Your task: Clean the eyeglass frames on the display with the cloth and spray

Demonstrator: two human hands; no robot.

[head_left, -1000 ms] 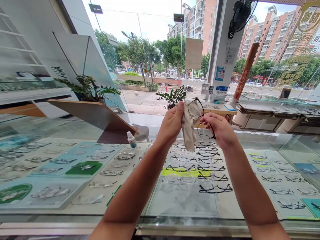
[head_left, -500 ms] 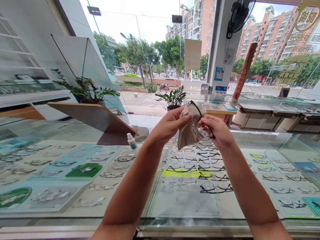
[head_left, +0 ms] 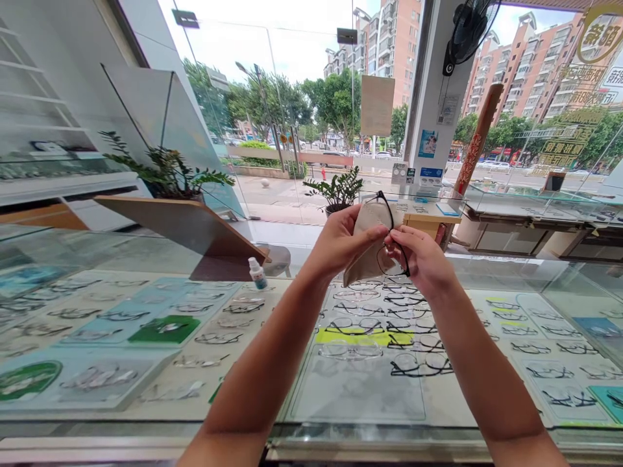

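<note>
A pair of dark-rimmed eyeglasses (head_left: 392, 211) is held up in front of me above the glass counter, its frame tilted almost upright. My left hand (head_left: 346, 239) pinches a beige cleaning cloth (head_left: 364, 264) around the upper lens, thumb pressed toward the middle of the frame. At the lower half of the glasses, near the bridge, the fingers of my right hand (head_left: 419, 254) grip the frame. The lower lens hangs uncovered beneath the fingers. Part of the upper lens is hidden by the cloth.
Several rows of eyeglasses (head_left: 357, 324) lie inside the glass display counter (head_left: 360, 395). A small white spray bottle (head_left: 257, 274) stands on the counter to the left, by a slanted wooden board (head_left: 180, 224). Potted plants (head_left: 335, 190) are near the window.
My left thumb has moved right across the cloth toward the bridge. The glasses have turned slightly, and the lower lens has swung left.
</note>
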